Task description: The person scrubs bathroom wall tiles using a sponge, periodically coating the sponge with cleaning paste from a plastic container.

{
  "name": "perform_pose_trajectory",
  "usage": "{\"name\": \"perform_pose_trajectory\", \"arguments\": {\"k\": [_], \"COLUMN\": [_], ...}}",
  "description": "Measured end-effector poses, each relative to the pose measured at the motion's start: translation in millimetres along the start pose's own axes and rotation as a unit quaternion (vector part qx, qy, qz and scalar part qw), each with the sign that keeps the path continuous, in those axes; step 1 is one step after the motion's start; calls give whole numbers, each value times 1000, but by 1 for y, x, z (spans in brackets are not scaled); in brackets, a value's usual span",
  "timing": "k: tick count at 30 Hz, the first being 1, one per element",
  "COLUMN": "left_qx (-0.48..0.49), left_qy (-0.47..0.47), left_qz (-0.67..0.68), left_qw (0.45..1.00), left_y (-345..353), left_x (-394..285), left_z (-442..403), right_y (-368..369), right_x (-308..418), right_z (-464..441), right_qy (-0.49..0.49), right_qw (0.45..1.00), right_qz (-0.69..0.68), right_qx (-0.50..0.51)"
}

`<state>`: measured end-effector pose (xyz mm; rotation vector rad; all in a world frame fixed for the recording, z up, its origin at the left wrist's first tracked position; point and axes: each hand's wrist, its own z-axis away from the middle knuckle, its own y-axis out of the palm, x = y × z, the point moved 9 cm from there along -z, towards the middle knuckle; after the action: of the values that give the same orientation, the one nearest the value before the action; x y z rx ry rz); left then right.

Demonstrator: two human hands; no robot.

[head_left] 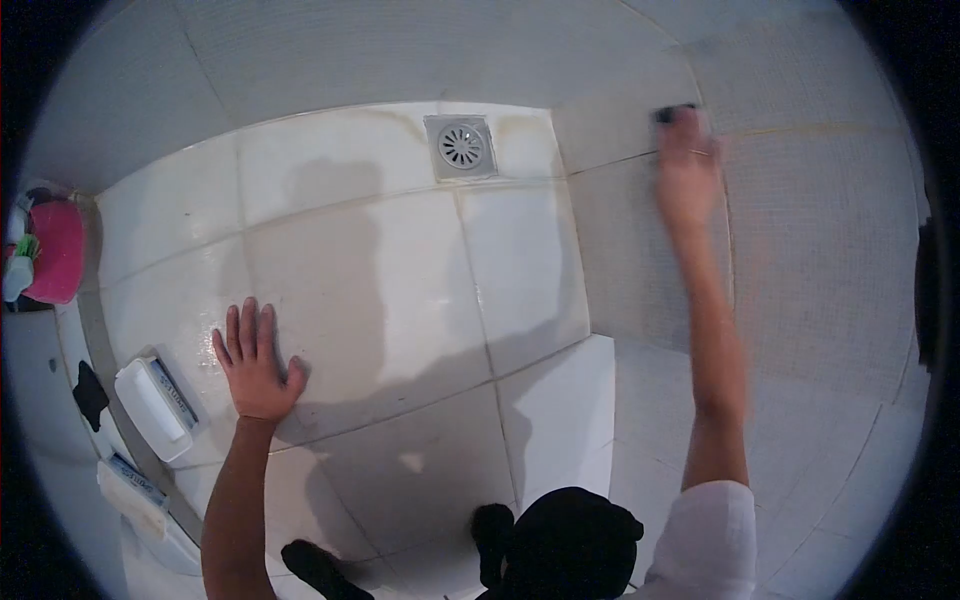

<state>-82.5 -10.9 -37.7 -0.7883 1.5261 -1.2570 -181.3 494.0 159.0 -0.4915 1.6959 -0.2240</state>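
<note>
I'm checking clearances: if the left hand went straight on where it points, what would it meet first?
The left hand would likely cross floor tiles, then meet the grey wall, passing left of the drain; depth is hard to judge.

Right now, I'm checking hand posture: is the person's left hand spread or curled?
Spread: the left hand shows gaps between its fingers, and its thumb points away to the side.
</note>
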Motion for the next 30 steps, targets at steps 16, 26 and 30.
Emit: {"name": "perform_pose_trajectory", "arguments": {"k": [16, 26, 30], "left_qx": [-8, -15, -30], "left_qy": [1, 4, 5], "left_qz": [-12, -11, 5], "left_qw": [1000, 1000, 1000], "left_y": [0, 0, -6], "left_x": [1, 1, 1], "left_z": [1, 3, 1], "right_y": [8, 34, 51], "right_x": [22, 79, 96], "right_z": [3, -62, -49], "right_qy": [-53, -25, -68], "right_qw": [992, 993, 988], "right_qz": [-107, 87, -58], "right_qx": [48, 75, 124]}}
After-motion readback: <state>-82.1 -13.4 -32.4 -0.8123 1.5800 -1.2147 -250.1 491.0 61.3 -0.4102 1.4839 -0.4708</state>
